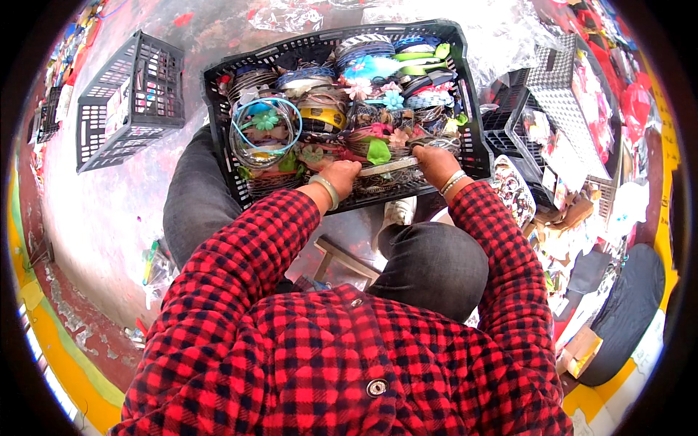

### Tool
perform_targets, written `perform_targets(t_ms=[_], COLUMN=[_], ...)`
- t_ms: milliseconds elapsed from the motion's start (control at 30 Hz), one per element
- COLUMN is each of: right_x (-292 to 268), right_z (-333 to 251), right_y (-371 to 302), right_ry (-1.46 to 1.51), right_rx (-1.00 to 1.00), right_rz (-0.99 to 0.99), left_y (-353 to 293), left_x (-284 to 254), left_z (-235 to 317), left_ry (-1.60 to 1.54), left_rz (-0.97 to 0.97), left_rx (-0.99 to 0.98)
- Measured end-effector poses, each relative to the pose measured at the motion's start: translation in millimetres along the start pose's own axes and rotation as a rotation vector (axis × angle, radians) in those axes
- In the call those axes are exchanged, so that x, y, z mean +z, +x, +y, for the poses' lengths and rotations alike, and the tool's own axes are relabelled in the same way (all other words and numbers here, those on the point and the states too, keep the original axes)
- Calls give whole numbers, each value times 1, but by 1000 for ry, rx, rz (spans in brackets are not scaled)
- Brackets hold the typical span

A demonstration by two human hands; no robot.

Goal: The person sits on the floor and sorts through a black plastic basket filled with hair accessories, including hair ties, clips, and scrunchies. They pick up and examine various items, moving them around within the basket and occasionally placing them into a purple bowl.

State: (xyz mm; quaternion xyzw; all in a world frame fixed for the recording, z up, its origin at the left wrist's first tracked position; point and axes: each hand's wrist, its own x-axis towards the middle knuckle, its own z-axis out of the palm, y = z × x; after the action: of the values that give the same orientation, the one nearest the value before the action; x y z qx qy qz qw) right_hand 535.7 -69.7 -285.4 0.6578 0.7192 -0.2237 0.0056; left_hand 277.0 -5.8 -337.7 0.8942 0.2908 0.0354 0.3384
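Left hand (339, 177), right hand (438, 167): fingers pinching pale strip (389, 167) | filled crate (476, 149): near rim by wrists | floor (195, 109): gap leftward to second crate (156, 109)

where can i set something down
Bare floor: left of the trousered leg, below the small black crate, and, narrowly, between it and the large crate. Crowded: right side, with gray basket and black crates; large crate, full of bands.

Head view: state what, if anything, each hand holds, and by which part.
A pale narrow strip: the left hand grips its left end, the right hand its right end.
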Motion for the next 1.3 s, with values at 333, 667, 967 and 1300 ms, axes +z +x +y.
perform_targets(t_ms=[333,667,967,1300], right_x=[15,-11,10,12], right_z=[3,-3,-10,-6], right_y=[-9,-1,15,23], right_ry=[-62,-80,-201,-167], right_rx=[-49,71,57,87], right_rz=[10,6,-119,-211], left_y=[2,8,12,28], left_x=[-9,-3,-6,-33], left_z=[7,0,0,13], left_ry=[245,260,337,342], left_rz=[40,142,-127,-315], left_rx=[214,276,171,36])
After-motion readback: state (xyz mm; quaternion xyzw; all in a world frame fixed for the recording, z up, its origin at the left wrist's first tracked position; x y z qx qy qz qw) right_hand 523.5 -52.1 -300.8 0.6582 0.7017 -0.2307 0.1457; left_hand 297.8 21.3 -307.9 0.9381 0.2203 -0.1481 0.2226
